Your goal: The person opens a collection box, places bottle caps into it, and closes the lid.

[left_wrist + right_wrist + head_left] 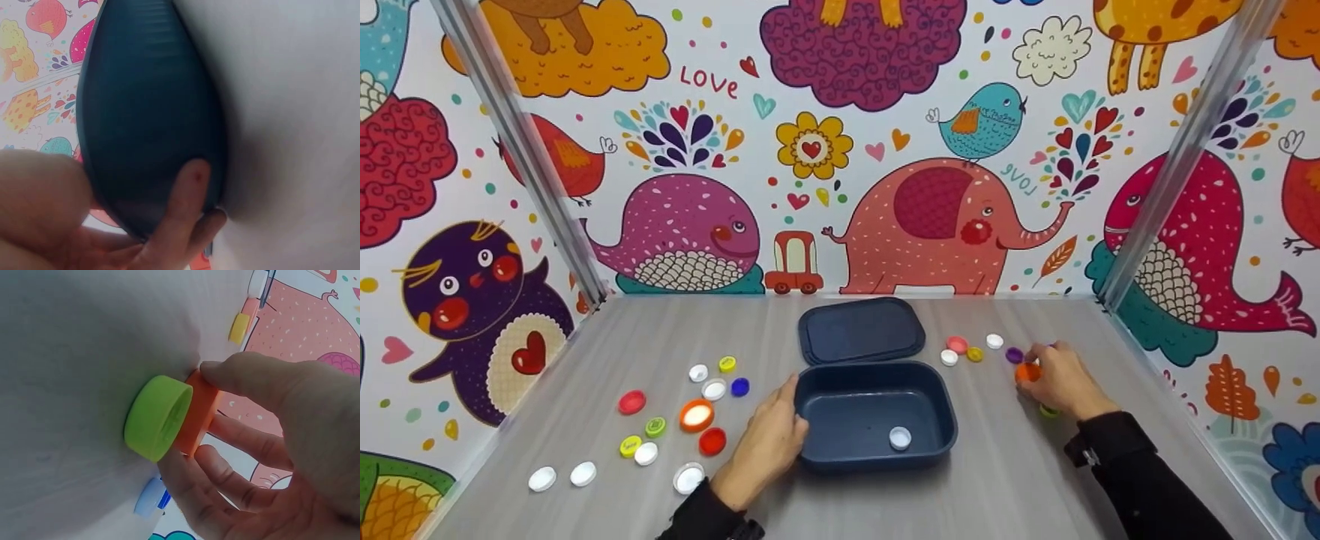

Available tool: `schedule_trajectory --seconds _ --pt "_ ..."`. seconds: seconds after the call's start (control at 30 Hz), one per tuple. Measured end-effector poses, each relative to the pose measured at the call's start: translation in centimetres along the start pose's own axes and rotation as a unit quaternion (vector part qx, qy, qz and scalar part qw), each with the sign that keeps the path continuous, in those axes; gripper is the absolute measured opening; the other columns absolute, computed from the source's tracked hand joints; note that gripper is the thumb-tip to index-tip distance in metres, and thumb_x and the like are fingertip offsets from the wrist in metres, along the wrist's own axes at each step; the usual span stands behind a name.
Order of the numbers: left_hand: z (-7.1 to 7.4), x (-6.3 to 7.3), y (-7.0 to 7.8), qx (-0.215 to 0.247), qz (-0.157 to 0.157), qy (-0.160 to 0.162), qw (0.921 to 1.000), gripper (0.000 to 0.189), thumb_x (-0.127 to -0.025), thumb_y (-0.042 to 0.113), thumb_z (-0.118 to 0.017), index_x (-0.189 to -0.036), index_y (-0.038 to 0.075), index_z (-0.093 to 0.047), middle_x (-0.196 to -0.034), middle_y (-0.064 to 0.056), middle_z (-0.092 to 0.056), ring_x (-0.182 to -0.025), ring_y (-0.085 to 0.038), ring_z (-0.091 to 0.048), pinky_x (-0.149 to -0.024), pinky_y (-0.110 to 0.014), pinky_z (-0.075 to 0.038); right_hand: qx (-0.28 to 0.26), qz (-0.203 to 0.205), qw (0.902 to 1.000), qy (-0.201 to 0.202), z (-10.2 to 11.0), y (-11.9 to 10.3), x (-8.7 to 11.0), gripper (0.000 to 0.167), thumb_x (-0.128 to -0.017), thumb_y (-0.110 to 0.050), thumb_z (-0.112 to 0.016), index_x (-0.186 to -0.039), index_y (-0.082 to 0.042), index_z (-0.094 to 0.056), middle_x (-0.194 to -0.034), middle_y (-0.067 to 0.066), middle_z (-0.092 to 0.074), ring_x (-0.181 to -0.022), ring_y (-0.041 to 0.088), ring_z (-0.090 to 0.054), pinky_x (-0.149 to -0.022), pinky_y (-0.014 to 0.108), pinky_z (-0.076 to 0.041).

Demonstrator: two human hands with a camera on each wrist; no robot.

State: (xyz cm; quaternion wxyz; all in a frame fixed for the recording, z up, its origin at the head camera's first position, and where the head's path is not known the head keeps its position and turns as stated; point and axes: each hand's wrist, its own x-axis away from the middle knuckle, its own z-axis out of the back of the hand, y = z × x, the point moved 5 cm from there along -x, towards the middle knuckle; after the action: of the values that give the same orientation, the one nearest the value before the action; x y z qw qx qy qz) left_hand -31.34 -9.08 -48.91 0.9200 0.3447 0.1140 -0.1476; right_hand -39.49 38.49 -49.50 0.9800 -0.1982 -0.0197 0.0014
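Note:
A dark blue plastic box (877, 457) stands on the table with one white bottle cap (900, 438) inside. My left hand (769, 431) holds its left end; in the left wrist view a finger (188, 188) lies along the outer wall (146, 107). To the right, my right hand (1065, 381) grips an orange bottle cap (201, 415) between thumb and fingers, low at the tabletop. A light green cap (154, 419) stands right beside the orange one in the right wrist view. Near this hand lies a purple cap (1014, 355).
Behind the box lies its dark blue lid (862, 330). Several caps are scattered at the left, among them a red one (712, 442) and an orange-rimmed one (697, 415). Between lid and right hand sit pink (957, 345), yellow (975, 354) and white caps (994, 341). Patterned walls (810, 225) enclose the table.

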Motion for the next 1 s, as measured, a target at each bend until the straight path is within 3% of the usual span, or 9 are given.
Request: schedule_trajectory --seconds 0.23,0.47,0.57,0.73,0.87,1.0 --pt "0.1 0.2 0.2 -0.011 -0.023 0.02 0.9995 0.067 -0.094 -0.007 -0.072 -0.158 -0.018 -0.056 -0.151 -0.039 -0.07 -0.134 -0.052 -0.075 -0.112 -0.064 -0.064 -0.015 -0.002 0.9999 -0.005 -0.2 -0.3 0.0 0.045 -0.1 -0.02 -0.092 -0.131 0.006 -0.073 -0.118 0.026 -0.074 -0.102 0.035 -0.067 -0.1 0.054 -0.071" --pt "0.2 0.3 0.3 -0.012 -0.036 0.027 0.9989 0.066 -0.095 -0.007 -0.072 -0.158 -0.019 -0.056 -0.148 -0.038 -0.072 -0.132 -0.052 -0.076 -0.11 -0.064 -0.064 -0.028 -0.003 0.9996 -0.004 -0.2 -0.7 0.3 0.047 -0.099 -0.018 -0.093 -0.133 0.007 -0.074 -0.125 0.029 -0.077 -0.104 0.036 -0.07 -0.104 0.058 -0.071" --pt "0.1 0.2 0.2 -0.014 -0.035 0.028 0.9989 0.066 -0.094 -0.007 -0.073 -0.157 -0.019 -0.056 -0.146 -0.038 -0.073 -0.13 -0.051 -0.077 -0.109 -0.064 -0.065 -0.028 0.006 0.9996 0.005 -0.1 -1.3 0.5 0.046 -0.098 -0.017 -0.094 -0.131 0.008 -0.074 -0.119 0.026 -0.077 -0.101 0.034 -0.069 -0.097 0.052 -0.072" --pt "0.1 0.2 0.2 -0.02 -0.033 0.027 0.9989 0.066 -0.094 -0.007 -0.074 -0.157 -0.018 -0.057 -0.145 -0.037 -0.074 -0.127 -0.05 -0.078 -0.107 -0.063 -0.065 -0.023 0.039 0.9984 0.034 0.4 -3.5 1.3 0.047 -0.097 -0.018 -0.095 -0.131 0.008 -0.076 -0.113 0.023 -0.076 -0.097 0.032 -0.067 -0.088 0.041 -0.067" --pt "0.1 0.2 0.3 -0.012 -0.023 0.019 0.9995 0.067 -0.095 -0.007 -0.073 -0.159 -0.019 -0.055 -0.148 -0.039 -0.072 -0.132 -0.052 -0.076 -0.11 -0.064 -0.064 -0.017 0.062 0.997 0.043 0.9 -6.0 1.9 0.049 -0.097 -0.016 -0.095 -0.136 0.007 -0.076 -0.124 0.027 -0.079 -0.104 0.036 -0.069 -0.098 0.051 -0.069" --pt "0.1 0.3 0.4 -0.003 -0.012 0.01 0.9999 0.067 -0.096 -0.007 -0.072 -0.16 -0.019 -0.054 -0.15 -0.04 -0.07 -0.135 -0.053 -0.074 -0.113 -0.064 -0.063 -0.009 0.087 0.9948 0.052 1.4 -8.9 2.6 0.047 -0.096 -0.015 -0.096 -0.134 0.005 -0.077 -0.124 0.026 -0.08 -0.104 0.037 -0.071 -0.098 0.055 -0.071"
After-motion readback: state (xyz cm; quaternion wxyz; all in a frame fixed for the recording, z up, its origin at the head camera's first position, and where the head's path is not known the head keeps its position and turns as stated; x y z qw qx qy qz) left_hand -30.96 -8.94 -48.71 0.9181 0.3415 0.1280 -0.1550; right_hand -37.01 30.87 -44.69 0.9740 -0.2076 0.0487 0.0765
